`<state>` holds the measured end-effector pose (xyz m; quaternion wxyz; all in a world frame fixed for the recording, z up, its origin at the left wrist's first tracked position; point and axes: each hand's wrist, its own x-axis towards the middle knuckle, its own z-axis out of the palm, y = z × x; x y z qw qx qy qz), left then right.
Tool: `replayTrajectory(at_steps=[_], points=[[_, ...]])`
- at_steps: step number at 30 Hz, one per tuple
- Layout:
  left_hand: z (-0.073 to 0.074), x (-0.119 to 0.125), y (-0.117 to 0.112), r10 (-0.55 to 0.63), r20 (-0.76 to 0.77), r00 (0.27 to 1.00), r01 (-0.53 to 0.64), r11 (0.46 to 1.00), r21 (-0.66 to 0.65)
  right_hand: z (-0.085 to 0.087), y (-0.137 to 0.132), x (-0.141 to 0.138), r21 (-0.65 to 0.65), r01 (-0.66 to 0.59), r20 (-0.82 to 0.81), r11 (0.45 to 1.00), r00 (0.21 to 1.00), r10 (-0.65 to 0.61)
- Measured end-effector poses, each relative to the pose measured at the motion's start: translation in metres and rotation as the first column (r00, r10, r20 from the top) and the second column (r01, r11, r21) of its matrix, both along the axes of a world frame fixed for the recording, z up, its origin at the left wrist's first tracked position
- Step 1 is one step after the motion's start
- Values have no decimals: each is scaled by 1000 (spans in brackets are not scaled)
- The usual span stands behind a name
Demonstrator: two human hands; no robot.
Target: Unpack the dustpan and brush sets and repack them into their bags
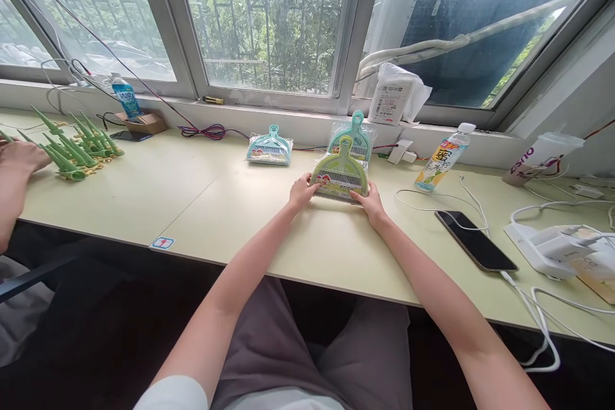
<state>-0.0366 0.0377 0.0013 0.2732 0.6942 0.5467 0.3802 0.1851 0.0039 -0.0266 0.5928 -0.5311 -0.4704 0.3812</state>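
Both hands gripped a green dustpan point(340, 170) (wrapped in clear plastic), mid-table, a bit far of centre. The left hand point(302, 191) pinched its lower-left corner, thumb on the front and fingers curled behind. The right hand point(369, 202) pinched the lower-right edge, fingers close together. The dustpan's bottom edge rested on the table point(202, 205), handle pointing far, toward the window.

Just behind it, touching or overlapping, stood a teal dustpan point(355, 131). A second teal pack point(270, 147) lay to the left, apart from both. Right of the hands were a yellow bottle point(444, 157) leaning on its side and a phone point(475, 248) face up, nearer the table's front edge, with white cables around it. A charger block point(548, 246) sat further right, and a cup point(542, 155) lay tipped over beyond it.

Far left, another person's hand point(22, 157) rested flat by a pile of green spikes point(72, 147), well apart from the dustpans. A blue bottle point(123, 95) stood on the sill.
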Motion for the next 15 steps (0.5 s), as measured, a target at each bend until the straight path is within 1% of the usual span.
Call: replayTrajectory(at_steps=[3,5,6,8,9,11,13,15], points=[[-1,-1,1,8,-137,991,-1,999,46,-3,4,2,17,3,73,1000,997,-5],[-2,-6,2,18,-232,972,0,997,76,-3,7,3,38,27,188,999,982,-34],[-3,-9,3,27,-275,961,-2,996,88,-3,8,3,51,42,276,998,959,-55],[-5,-17,6,63,-327,943,-27,993,112,-4,12,0,66,52,473,996,878,-77],[-6,-21,8,87,-333,939,-49,991,122,-4,14,-2,67,44,553,997,830,-74],[-7,-32,13,154,-322,934,-116,984,135,-4,21,-10,70,3,651,998,757,-48],[-7,-43,18,235,-287,929,-203,969,138,-2,32,-25,67,-26,703,997,711,-29],[-6,-54,22,339,-216,916,-312,938,151,0,47,-46,56,-19,749,998,662,-29]])
